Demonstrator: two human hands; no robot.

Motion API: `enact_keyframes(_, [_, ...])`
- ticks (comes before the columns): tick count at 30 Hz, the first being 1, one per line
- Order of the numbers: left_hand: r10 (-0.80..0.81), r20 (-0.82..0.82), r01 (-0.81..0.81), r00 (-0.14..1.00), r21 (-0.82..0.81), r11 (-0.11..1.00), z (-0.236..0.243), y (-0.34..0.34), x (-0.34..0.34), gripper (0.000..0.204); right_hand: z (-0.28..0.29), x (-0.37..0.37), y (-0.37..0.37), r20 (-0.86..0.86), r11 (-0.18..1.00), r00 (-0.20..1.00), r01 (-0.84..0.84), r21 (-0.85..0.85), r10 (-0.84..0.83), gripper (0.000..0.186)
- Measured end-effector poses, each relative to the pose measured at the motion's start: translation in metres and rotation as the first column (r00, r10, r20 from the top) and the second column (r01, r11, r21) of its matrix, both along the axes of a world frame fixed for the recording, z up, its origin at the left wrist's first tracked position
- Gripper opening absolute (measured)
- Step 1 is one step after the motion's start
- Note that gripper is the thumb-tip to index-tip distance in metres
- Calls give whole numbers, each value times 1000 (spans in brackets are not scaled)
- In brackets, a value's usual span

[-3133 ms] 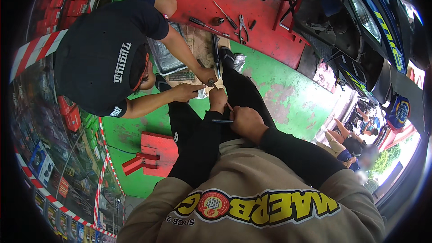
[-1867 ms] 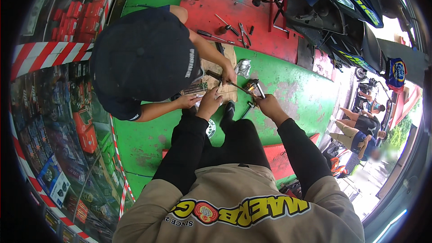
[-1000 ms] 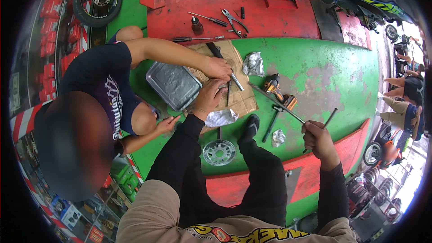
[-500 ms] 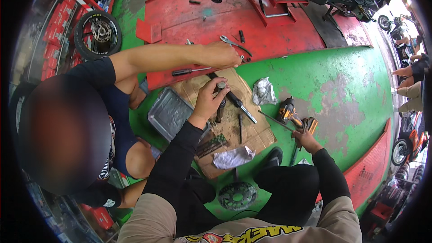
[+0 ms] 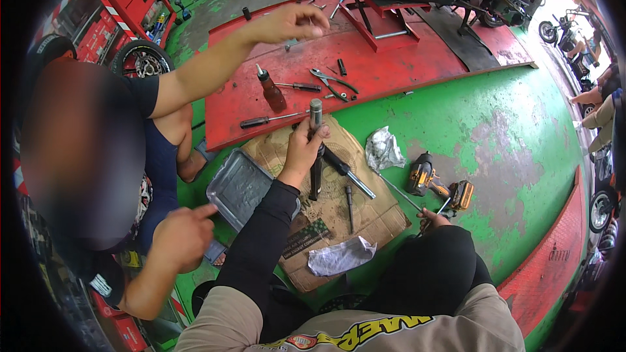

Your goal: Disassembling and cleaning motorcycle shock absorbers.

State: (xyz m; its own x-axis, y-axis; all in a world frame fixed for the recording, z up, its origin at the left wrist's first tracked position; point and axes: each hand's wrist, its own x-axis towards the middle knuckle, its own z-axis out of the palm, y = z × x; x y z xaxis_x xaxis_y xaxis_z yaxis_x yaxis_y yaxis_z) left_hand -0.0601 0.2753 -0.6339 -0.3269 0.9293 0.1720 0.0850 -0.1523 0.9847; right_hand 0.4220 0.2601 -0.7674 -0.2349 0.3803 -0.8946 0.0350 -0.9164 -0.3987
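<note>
Gripping the upright dark metal fork tube [image 5: 315, 150] over the worn brown cardboard sheet [image 5: 365, 212], left hand [image 5: 304, 150] is clenched on it. Right hand [image 5: 432, 220], mostly hidden by the knee, touches a thin steel rod [image 5: 399, 193]; grasp unclear. Best keep tube vertical, grip firm.

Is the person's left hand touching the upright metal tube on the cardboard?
Touching. In the head view the left hand wraps its fingers around the upright metal tube, which stands on the cardboard.
</note>
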Motion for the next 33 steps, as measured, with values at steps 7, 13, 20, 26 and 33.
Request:
enact_keyframes(7, [56,14,-55,998,-62,997,-61,-25,11,31,-33,10,-13,86,980,983,152,130,-163,24])
enact_keyframes(13, [213,-454,-194,865,88,977,-47,-10,23,35,-49,15,-8,306,929,949,-40,369,-81,29])
enact_keyframes(20, [25,-75,-39,997,-186,982,-14,-56,54,37,-33,32,-6,547,891,827,-340,300,131,41])
enact_keyframes(26, [37,-164,-99,986,-390,915,-57,-143,61,40,-12,-15,-21,759,487,646,-637,598,-86,30])
enact_keyframes(33, [-141,-386,-98,912,-538,837,-64,-221,41,46,-5,-41,-11,928,33,372,-928,371,14,26])
